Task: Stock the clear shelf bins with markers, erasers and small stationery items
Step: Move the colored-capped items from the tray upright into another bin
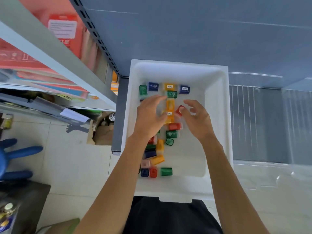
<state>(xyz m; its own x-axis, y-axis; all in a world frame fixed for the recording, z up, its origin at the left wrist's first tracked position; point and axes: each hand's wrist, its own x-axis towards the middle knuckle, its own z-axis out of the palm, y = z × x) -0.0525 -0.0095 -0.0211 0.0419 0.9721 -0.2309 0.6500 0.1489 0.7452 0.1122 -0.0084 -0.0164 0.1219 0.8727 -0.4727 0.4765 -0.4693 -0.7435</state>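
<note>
Plainly, the white bin [217, 102] carries small coloured pieces [166, 171] strung from its far edge to its near-left corner. The left hand [149, 117] hovers flat-fingered over them, its grip slack and empty. The right hand [196, 119] curls beside a tilted red piece [179, 110], which lies just left of its thumb. Whether that grip has it, I cannot tell.

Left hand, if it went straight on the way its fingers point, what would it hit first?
Probably the green piece beyond the fingertips of the left hand, inside the white bin; height is unclear, so it might pass over.
</note>
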